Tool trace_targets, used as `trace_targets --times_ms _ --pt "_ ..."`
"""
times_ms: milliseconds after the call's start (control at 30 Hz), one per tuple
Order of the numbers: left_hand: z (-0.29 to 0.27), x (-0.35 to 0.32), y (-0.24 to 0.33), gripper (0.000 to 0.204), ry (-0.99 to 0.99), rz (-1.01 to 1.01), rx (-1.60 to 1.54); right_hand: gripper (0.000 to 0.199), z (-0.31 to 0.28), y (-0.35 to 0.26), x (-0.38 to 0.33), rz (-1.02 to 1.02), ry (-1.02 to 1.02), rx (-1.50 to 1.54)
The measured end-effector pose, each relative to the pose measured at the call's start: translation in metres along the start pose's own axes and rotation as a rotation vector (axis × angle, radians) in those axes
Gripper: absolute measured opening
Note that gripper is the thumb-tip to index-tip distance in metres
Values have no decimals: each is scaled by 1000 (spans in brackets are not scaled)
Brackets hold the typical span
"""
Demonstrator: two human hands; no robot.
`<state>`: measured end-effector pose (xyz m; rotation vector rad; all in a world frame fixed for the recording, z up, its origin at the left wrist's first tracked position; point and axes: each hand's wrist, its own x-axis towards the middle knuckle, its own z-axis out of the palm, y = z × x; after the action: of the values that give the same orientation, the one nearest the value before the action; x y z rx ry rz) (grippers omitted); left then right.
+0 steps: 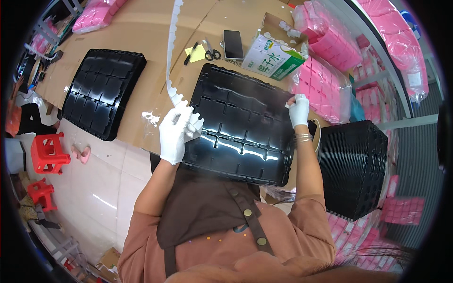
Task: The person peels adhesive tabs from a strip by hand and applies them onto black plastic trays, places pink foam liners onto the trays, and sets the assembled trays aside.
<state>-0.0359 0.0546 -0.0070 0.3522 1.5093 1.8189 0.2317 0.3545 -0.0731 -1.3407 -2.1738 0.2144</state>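
Observation:
A black plastic tray (236, 120) with moulded compartments lies on the table in front of me. My left hand (172, 137), in a white glove, is closed on the end of a long white notched strip (171, 56) at the tray's left edge. From there the strip runs away across the table to the far side. At the tray's right edge is my right hand (298, 112), also gloved, with bare fingertips showing. Its fingers are curled together at the rim; whatever they pinch is too small to make out.
Another stack of black trays (101, 94) sits to the left, a tall stack (351, 170) to the right. Beyond my tray are a phone (233, 45), scissors (212, 54), a pen (190, 54) and an open carton (273, 54). Pink wrapped bundles (321, 87) border the right side.

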Motion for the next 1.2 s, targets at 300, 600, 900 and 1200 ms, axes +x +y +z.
trace_targets --times_ms 300,600,900,1200 --pt "2 -2 8 18 12 -8 1 6 -32 -1 -4 -153 -7 57" --pt "19 -13 7 19 -54 8 -11 11 -36 -220 -107 141 -432 1140" --pt "-1 -19 3 17 71 136 -60 10 -8 -271 -120 336 -487 1292" --pt "3 -12 10 19 9 -64 -294 8 -32 -267 -127 108 -162 1181"
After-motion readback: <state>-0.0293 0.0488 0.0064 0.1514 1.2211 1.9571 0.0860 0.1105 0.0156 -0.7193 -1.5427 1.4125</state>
